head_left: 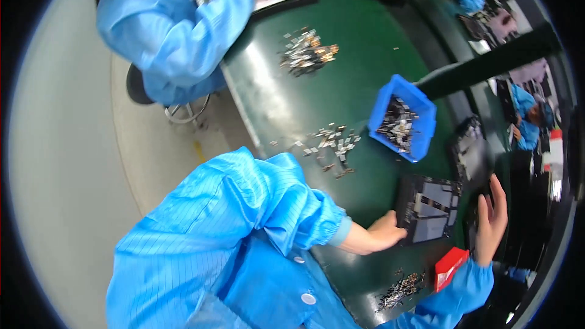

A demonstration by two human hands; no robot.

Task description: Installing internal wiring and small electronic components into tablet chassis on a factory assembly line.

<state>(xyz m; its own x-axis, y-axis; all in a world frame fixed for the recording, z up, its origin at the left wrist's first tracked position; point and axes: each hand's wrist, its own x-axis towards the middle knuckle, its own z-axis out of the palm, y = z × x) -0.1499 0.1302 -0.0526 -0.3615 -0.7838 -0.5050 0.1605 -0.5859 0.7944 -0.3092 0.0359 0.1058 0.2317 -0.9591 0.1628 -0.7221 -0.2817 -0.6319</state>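
My left hand (pixel 385 232) pinches the near left edge of a flat black electronic device (pixel 431 209), opened up so that grey battery-like panels show inside. It lies on the green tabletop, slightly tilted in view. On the device's right side, a little apart from it, is my right hand (pixel 490 224), fingers stretched upward and nothing visible in it. Close to that wrist stands a small red bin (pixel 450 267). A heap of tiny metallic parts (pixel 402 289) lies beside the bin, and another dark flat device (pixel 472 152) is beyond my right fingertips, blurred.
A blue bin (pixel 425 137) filled with small parts stands beyond the device. Loose parts (pixel 335 145) and a bigger pile (pixel 304 53) lie on the green table (pixel 359 30). A dark post (pixel 487 61) juts over the right side. A co-worker in blue (pixel 164 30) sits at the far left.
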